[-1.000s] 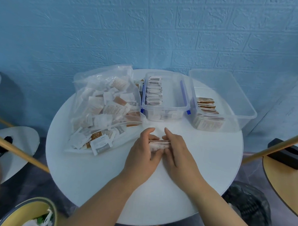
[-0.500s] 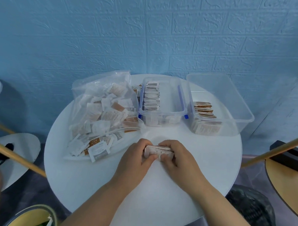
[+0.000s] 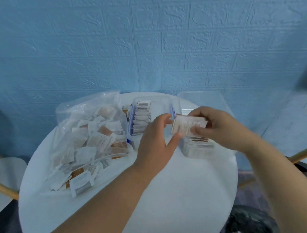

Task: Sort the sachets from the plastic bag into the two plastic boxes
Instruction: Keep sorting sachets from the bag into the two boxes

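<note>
Head view: your right hand grips a stack of sachets just above the right box.
Left hand: at the stack's left end (grip unclear, blurred).
Bag: on the counter, beside the left box.

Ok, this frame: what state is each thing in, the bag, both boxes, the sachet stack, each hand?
plastic bag: lying down, holding many loose sachets.
left box: lid off, one row of sachets inside.
right box: lid off, partly filled.
stack of sachets: lifted, above the right box.
left hand: pinches the stack's left end.
right hand: grips the stack's right end.
</note>
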